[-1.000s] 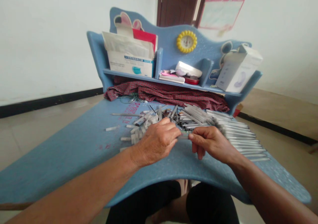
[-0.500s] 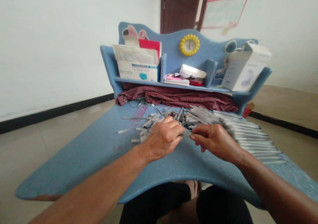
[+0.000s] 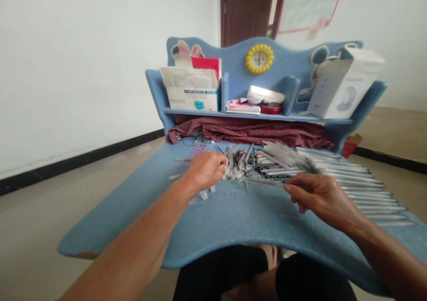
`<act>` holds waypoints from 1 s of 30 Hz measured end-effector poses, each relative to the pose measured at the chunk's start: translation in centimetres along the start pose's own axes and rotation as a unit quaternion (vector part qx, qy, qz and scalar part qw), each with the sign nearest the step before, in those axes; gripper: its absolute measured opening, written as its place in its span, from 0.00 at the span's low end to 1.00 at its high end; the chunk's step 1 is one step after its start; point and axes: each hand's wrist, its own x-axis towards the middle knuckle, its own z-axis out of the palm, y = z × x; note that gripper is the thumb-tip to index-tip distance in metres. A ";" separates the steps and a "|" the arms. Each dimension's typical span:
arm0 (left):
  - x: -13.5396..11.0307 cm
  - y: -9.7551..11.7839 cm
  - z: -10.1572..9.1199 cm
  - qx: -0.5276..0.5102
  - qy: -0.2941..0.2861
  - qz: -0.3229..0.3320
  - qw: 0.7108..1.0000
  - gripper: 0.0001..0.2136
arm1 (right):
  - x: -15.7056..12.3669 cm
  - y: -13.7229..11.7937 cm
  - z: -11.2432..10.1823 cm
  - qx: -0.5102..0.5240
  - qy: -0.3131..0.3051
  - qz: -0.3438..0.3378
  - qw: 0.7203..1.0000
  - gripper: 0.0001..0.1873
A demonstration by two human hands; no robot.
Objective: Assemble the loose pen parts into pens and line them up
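Observation:
My right hand (image 3: 316, 197) pinches one end of a slim, clear pen (image 3: 263, 182), whose other end points left toward the pile. My left hand (image 3: 206, 169) is closed beside a heap of small clear and dark pen parts (image 3: 237, 162); whatever its fingers hold is hidden. A few short pale pieces (image 3: 204, 195) lie just below the left hand. Behind and to the right of the right hand, many clear pens (image 3: 358, 183) lie side by side in a row. More pens (image 3: 278, 156) are bunched between the heap and that row.
The blue desk (image 3: 233, 229) curves inward in front of my knees. A rolled checked cloth (image 3: 247, 131) runs under its shelf. Above stand a mask box (image 3: 191, 97), a pink-topped paper stack (image 3: 243, 108), a red tin (image 3: 271, 109), a white box (image 3: 345, 85) and a yellow clock (image 3: 259, 58).
My hands have moved apart. The right went right with the slim pen, and the left went left toward the small pieces, fingers closed. The view has shifted slightly.

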 end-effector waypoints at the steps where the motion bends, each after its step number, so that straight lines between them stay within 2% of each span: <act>1: -0.1 -0.1 -0.2 0.012 -0.022 -0.010 1.000 0.07 | -0.2 -0.1 0.1 -0.004 -0.005 -0.006 1.000 0.17; 5: -0.3 -0.7 -1.2 0.068 -0.091 -0.021 0.993 0.07 | -1.1 -0.6 0.8 -0.029 -0.036 -0.041 0.998 0.16; 9: -0.5 -1.1 -2.2 0.072 -0.152 -0.046 0.985 0.06 | -1.2 -1.2 1.8 -0.035 -0.057 -0.068 0.995 0.16; 12: -0.7 -1.0 -2.8 0.072 -0.177 -0.058 0.980 0.05 | -1.1 -1.7 2.4 -0.035 -0.059 -0.071 0.995 0.16; 16: -0.9 -0.6 -3.4 0.129 -0.213 -0.076 0.966 0.07 | -1.0 -2.5 3.1 -0.046 -0.074 -0.065 0.994 0.17; 19: -1.0 -0.4 -3.6 0.156 -0.211 -0.091 0.961 0.09 | -0.7 -2.5 3.6 -0.036 -0.060 -0.060 0.996 0.17; 23: -1.2 -0.4 -3.9 0.172 -0.194 -0.100 0.961 0.11 | -0.2 -1.5 4.2 0.020 -0.001 -0.016 1.000 0.18; 30: -1.4 0.6 -4.5 0.177 -0.214 -0.101 0.955 0.10 | -0.4 -0.1 4.0 0.055 0.037 0.022 0.998 0.18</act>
